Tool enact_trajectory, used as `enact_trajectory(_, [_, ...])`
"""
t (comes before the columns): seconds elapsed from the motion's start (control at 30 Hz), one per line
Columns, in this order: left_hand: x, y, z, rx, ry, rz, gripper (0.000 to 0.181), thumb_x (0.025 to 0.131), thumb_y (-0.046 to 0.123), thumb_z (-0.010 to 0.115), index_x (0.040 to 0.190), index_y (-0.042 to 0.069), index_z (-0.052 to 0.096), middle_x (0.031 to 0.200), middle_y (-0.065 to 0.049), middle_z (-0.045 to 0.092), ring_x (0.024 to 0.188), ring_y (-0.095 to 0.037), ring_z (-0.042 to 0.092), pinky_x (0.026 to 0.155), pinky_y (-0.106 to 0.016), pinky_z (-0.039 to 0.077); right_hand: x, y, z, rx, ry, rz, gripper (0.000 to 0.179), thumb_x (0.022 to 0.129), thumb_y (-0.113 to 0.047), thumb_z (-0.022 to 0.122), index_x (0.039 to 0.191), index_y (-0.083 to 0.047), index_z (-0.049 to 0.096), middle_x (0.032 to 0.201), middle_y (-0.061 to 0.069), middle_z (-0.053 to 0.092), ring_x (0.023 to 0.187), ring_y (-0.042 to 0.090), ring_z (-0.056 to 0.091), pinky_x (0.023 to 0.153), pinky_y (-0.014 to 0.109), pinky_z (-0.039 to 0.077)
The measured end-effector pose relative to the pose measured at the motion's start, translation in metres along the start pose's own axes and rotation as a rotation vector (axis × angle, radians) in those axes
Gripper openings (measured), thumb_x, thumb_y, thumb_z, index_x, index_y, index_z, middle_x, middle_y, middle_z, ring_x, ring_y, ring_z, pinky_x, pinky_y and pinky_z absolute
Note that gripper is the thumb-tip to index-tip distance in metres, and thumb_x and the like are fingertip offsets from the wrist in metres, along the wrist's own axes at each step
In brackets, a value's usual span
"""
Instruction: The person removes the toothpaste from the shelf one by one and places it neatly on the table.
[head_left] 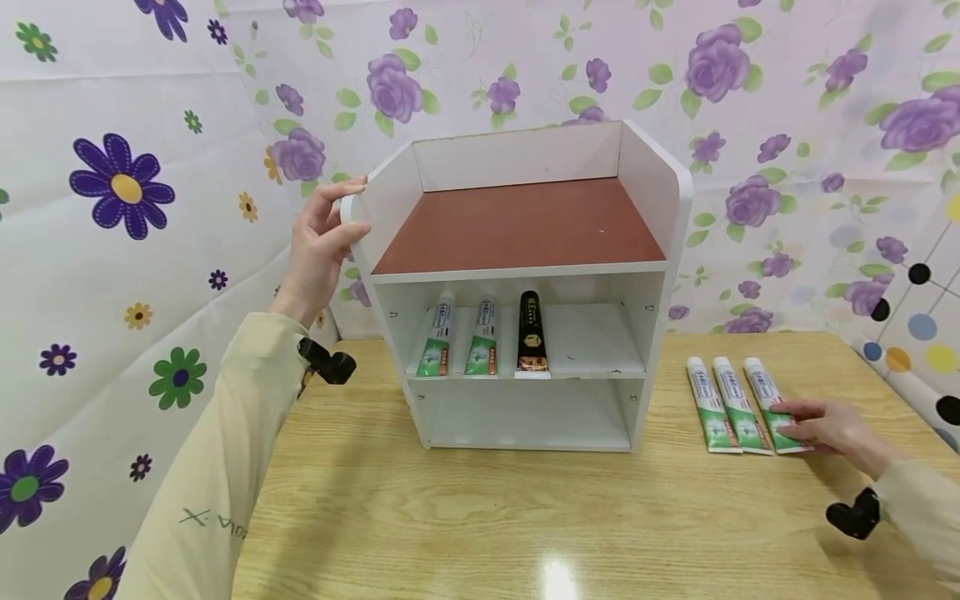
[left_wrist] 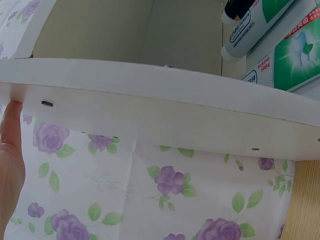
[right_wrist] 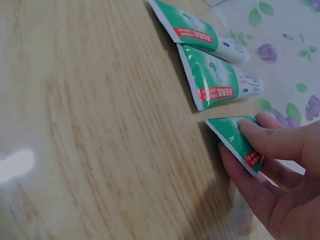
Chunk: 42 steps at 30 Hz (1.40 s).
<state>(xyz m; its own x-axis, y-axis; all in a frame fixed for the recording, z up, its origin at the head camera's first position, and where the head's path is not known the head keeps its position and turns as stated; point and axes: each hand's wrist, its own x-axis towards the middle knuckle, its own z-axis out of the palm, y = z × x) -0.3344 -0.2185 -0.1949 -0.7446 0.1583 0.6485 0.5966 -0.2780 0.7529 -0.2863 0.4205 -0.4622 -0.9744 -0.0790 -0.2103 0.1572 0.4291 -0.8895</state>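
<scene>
At the right of the table my right hand (head_left: 843,433) pinches a green-and-white toothpaste tube (right_wrist: 237,140) near its flat crimped end, thumb on top and fingers beneath. Two matching toothpaste tubes (head_left: 712,408) lie side by side just left of it. My left hand (head_left: 318,242) grips the upper left side panel of a small white shelf unit (head_left: 517,271); the left wrist view shows one finger against that panel's face. On the middle shelf lean two green-and-white toothpaste tubes (head_left: 437,337) and a black toothpaste tube (head_left: 532,333).
The shelf unit stands on a wood-grain table (head_left: 480,517) and has a reddish-brown top board (head_left: 517,221). A floral curtain (head_left: 495,67) hangs behind it, with another flowered sheet (head_left: 112,275) along the left. Dotted cloth (head_left: 922,333) borders the right edge.
</scene>
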Motion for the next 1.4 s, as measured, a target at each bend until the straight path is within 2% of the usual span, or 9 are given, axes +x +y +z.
enact_trajectory(0.17, [-0.0003, 0.0002, -0.0004, -0.005, 0.001, 0.006, 0.034, 0.081, -0.01, 0.057, 0.109, 0.008, 0.059, 0.136, -0.009, 0.037, 0.106, -0.026, 0.045, 0.075, -0.031, 0.045, 0.0014, 0.0021, 0.0031, -0.046, 0.01, -0.006, 0.049, 0.083, -0.018, 0.066, 0.122, 0.007, 0.051, 0.115, 0.023, 0.045, 0.07, 0.018, 0.055, 0.062, 0.035, 0.049])
enact_trajectory(0.4, [0.0002, 0.0002, 0.0, -0.004, 0.002, 0.008, 0.034, 0.081, -0.01, 0.057, 0.109, 0.009, 0.059, 0.136, -0.009, 0.037, 0.106, -0.026, 0.045, 0.075, -0.031, 0.044, 0.0014, 0.0023, 0.0038, -0.137, 0.016, -0.038, 0.054, 0.086, -0.022, 0.063, 0.124, 0.011, 0.045, 0.109, 0.02, 0.048, 0.063, 0.017, 0.048, 0.057, 0.034, 0.047])
enact_trajectory(0.57, [0.0014, -0.0001, 0.0005, -0.008, 0.005, 0.002, 0.034, 0.08, -0.01, 0.057, 0.108, 0.009, 0.06, 0.136, -0.011, 0.036, 0.109, -0.028, 0.044, 0.078, -0.032, 0.045, 0.0006, 0.0037, 0.0048, -0.146, 0.017, -0.086, 0.053, 0.086, -0.022, 0.063, 0.123, 0.011, 0.046, 0.107, 0.019, 0.048, 0.058, 0.016, 0.046, 0.055, 0.033, 0.046])
enact_trajectory(0.77, [0.0022, -0.0005, -0.0003, -0.012, 0.007, 0.001, 0.034, 0.079, -0.011, 0.058, 0.107, 0.008, 0.06, 0.136, -0.01, 0.038, 0.113, -0.03, 0.041, 0.079, -0.034, 0.044, 0.002, 0.0051, 0.0035, -0.144, 0.0, -0.097, 0.053, 0.084, -0.023, 0.065, 0.123, 0.009, 0.047, 0.113, 0.026, 0.046, 0.069, 0.02, 0.052, 0.058, 0.035, 0.048])
enact_trajectory(1.0, [0.0019, -0.0007, -0.0007, -0.006, 0.01, 0.005, 0.034, 0.079, -0.01, 0.058, 0.108, 0.008, 0.06, 0.136, -0.011, 0.037, 0.112, -0.03, 0.042, 0.077, -0.034, 0.044, 0.0016, 0.0047, 0.0038, -0.144, 0.011, -0.133, 0.05, 0.084, -0.015, 0.066, 0.12, 0.013, 0.046, 0.107, 0.025, 0.047, 0.074, 0.02, 0.054, 0.058, 0.035, 0.049])
enact_trajectory(1.17, [0.0012, -0.0002, -0.0005, 0.0, 0.011, 0.006, 0.034, 0.079, -0.011, 0.058, 0.108, 0.009, 0.06, 0.136, -0.011, 0.038, 0.112, -0.029, 0.042, 0.078, -0.033, 0.045, 0.0013, 0.0054, 0.0024, -0.147, 0.011, -0.129, 0.049, 0.083, -0.013, 0.066, 0.119, 0.014, 0.046, 0.108, 0.029, 0.046, 0.079, 0.018, 0.055, 0.061, 0.036, 0.05])
enact_trajectory(1.27, [0.0008, 0.0003, -0.0005, 0.004, 0.01, 0.008, 0.035, 0.079, -0.011, 0.057, 0.108, 0.009, 0.06, 0.136, -0.012, 0.037, 0.112, -0.029, 0.042, 0.077, -0.032, 0.045, 0.0011, 0.0045, 0.0, -0.209, 0.043, -0.152, 0.049, 0.082, -0.013, 0.067, 0.118, 0.014, 0.047, 0.11, 0.033, 0.045, 0.082, 0.02, 0.055, 0.06, 0.035, 0.05])
enact_trajectory(1.4, [0.0007, 0.0004, -0.0007, 0.009, 0.008, 0.011, 0.035, 0.08, -0.011, 0.056, 0.108, 0.009, 0.06, 0.137, -0.012, 0.036, 0.113, -0.03, 0.042, 0.078, -0.033, 0.045, -0.0008, -0.0043, -0.0015, -0.299, 0.105, -0.209, 0.05, 0.083, -0.016, 0.066, 0.118, 0.014, 0.048, 0.113, 0.036, 0.042, 0.089, 0.033, 0.054, 0.061, 0.034, 0.049])
